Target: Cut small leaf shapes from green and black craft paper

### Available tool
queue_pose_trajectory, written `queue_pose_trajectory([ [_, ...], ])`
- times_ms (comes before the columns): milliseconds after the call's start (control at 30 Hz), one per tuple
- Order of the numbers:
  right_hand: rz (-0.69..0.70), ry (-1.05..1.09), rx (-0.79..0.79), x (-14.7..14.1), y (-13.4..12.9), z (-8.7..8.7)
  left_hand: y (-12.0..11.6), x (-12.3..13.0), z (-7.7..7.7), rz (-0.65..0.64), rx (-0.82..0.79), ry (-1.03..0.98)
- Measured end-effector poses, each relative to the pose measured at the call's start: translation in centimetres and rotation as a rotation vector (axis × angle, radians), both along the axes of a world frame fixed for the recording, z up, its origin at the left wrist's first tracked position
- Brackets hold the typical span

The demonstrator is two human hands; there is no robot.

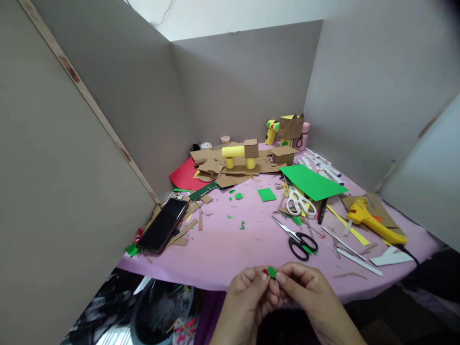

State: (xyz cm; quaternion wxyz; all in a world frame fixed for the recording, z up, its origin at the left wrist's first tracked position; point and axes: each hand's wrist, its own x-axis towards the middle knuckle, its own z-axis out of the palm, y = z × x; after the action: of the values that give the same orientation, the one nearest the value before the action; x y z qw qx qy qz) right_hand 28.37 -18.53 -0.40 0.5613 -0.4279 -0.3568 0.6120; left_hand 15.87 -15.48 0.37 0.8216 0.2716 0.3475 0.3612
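One small green piece (272, 272) was held between the left hand (248, 291) and the right hand (307, 289), each gripping it at the tips of thumb and finger, with the other fingers curled beneath. It sat at the near edge of the table (223, 249), closer to the person than the black scissors (299, 235) and a little to their left. Just beyond those scissors lay white scissors (300, 203), and behind these a green sheet (312, 182). Beyond the black scissors and slightly left was a green square (266, 194); farther left lay a green cutout (239, 196) with a lobed edge. A phone (163, 225) lay well to their left, its screen dark. To their right lay a glue gun (373, 221). Far beyond them, to the left, a yellow tube figure (235, 152) stood on cardboard (266, 165); markers (328, 168) lay beyond, to the right.
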Motion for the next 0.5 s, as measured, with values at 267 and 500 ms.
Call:
queue_pose_trajectory([
  [267, -0.020, -0.038, -0.017, 0.1, -0.5, -0.4, -0.1, -0.3, -0.4, 0.002, -0.017, 0.040],
  [500, 0.011, -0.095, 0.016, 0.1, -0.5, -0.3, 0.0, -0.3, -1.1, 0.018, 0.008, 0.032],
])
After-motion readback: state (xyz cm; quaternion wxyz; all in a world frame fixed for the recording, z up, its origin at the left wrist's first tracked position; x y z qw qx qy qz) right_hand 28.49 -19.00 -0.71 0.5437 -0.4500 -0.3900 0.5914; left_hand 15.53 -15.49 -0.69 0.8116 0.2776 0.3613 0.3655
